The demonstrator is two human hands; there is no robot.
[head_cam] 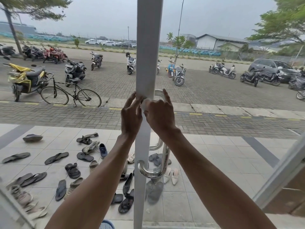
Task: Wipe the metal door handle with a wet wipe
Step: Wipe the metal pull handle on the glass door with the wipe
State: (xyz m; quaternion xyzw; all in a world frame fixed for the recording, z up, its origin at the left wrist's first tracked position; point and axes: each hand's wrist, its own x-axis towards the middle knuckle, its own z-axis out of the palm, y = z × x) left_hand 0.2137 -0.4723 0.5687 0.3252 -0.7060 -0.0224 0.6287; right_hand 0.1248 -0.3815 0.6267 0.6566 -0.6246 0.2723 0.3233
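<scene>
Nearest to me were the person's two bare forearms, reaching up and forward to the white door frame (145, 63). The left hand (131, 113) lay against the frame's left edge, fingers long and slightly spread, tips touching the frame beside the top mount of the handle (162, 162). The right hand (159, 113) was at the same height, curled round a small pale wad, which I took for the wipe (145, 103); thumb and bent fingers pinched it against the upper mount, while the forefinger stood out straight along the top bend of the tube. How much of the wipe was folded inside the palm I could not tell.

The handle was a polished steel tube, fixed to the frame above and below and running down its right side; its lower bend, well beneath the hands, shone bare and untouched by either hand.

My judgement: the wiping was at the top end only, with the long upright and the lower bend left to do.

Beyond the glass lay scattered sandals (72, 169) on pale tiles, then a bicycle (71, 95), parked scooters (75, 70) and a brick yard.
</scene>
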